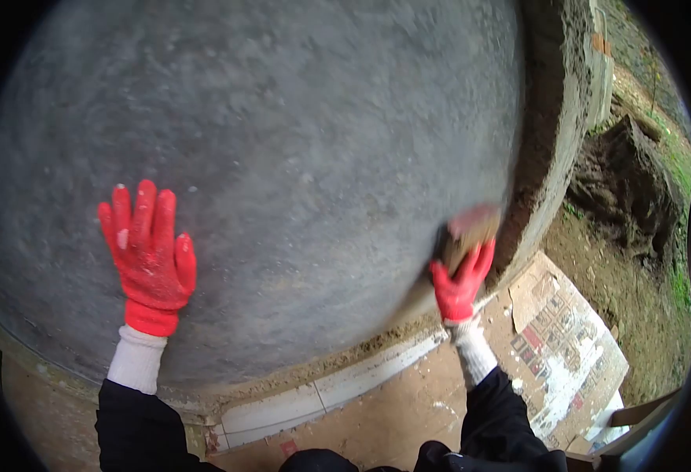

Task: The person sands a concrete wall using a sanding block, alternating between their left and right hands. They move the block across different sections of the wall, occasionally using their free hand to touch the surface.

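- white tiles (275, 411): at least two, in a strip along the near edge of the cement slab.
- printed sheet (554, 330): one, pale and stained, on the ground outside the slab's near right corner.
- right hand (462, 287): one, red glove, white knit cuff; fingers and thumb closed round the lower end of the block.
- block (471, 228): one, wood-like, blurred; on the slab at its near right corner, just beside the raised rim. judged risk: a sideways swing could knock it on the rim, chipping the edge or jarring the fingers; a tilted corner could score the grey face.
- left hand (153, 267): one, red glove, white cuff; fingers spread, palm down towards the slab's left part, holding nothing. judged risk: leaning weight there could print or dent the face, if soft.
- cement slab (306, 157): one, grey, mottled.
- raised rim (569, 118): one, rough, along the right edge.
- dark heap (628, 181): one, on bare soil (605, 291) beyond the rim.
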Action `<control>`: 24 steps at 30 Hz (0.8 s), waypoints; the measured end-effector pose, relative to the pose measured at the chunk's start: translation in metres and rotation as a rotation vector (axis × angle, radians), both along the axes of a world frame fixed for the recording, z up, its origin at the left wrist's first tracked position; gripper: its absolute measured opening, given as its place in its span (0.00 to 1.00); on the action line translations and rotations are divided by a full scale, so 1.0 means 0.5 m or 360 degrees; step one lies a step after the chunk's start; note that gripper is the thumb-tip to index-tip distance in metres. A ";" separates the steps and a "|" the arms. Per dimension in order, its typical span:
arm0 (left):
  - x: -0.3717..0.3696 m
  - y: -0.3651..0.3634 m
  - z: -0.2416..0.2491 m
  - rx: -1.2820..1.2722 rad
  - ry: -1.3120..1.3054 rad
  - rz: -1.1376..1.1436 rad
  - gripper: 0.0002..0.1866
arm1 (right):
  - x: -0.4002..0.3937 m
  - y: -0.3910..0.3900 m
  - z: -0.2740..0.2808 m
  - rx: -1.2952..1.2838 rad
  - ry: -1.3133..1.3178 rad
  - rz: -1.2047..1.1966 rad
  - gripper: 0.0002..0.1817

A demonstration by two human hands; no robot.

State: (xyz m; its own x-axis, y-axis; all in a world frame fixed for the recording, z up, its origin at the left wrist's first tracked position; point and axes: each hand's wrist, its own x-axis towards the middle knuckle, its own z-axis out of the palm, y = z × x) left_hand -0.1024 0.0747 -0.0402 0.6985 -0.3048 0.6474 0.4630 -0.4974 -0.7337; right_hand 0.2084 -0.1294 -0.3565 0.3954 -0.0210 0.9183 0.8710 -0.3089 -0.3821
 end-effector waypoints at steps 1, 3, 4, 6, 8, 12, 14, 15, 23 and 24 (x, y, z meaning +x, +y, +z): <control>0.000 -0.001 0.000 -0.0030 0.0010 0.0010 0.28 | -0.019 -0.003 -0.077 -0.0053 0.0085 0.0015 0.61; -0.002 0.001 -0.003 -0.0044 0.0004 0.0021 0.28 | -0.039 -0.006 -0.170 -0.0074 0.0279 0.0098 0.62; -0.002 0.004 -0.003 -0.0057 0.0012 0.0010 0.28 | -0.032 0.000 -0.140 -0.0036 0.0250 0.0100 0.61; -0.004 0.003 -0.001 -0.0082 0.0040 -0.0009 0.28 | -0.027 -0.006 -0.008 0.0061 0.0106 0.0095 0.56; -0.003 0.002 -0.002 -0.0110 0.0036 0.0015 0.28 | 0.006 -0.005 0.188 0.0097 -0.0094 0.0003 0.51; -0.002 0.002 -0.002 -0.0090 0.0042 -0.0009 0.28 | 0.045 -0.012 0.420 0.0140 -0.0250 -0.0058 0.46; -0.001 0.002 -0.002 -0.0080 0.0034 -0.0018 0.28 | 0.056 -0.012 0.424 0.0206 -0.0251 -0.0045 0.47; 0.000 0.001 -0.003 -0.0074 0.0024 -0.0023 0.28 | 0.061 -0.017 0.378 0.0181 -0.0420 -0.0033 0.47; 0.000 0.001 -0.001 -0.0129 0.0025 -0.0027 0.30 | -0.009 -0.058 -0.076 -0.0376 0.0130 0.0135 0.62; 0.000 -0.001 -0.004 -0.0146 0.0033 -0.0035 0.30 | 0.002 -0.058 0.003 -0.0288 0.0033 0.0108 0.57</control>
State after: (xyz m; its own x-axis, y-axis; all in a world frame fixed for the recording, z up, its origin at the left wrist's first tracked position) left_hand -0.1025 0.0745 -0.0422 0.7058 -0.2607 0.6587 0.4362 -0.5727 -0.6940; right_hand 0.2094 -0.1585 -0.3548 0.4090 0.1712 0.8963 0.8847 -0.3151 -0.3435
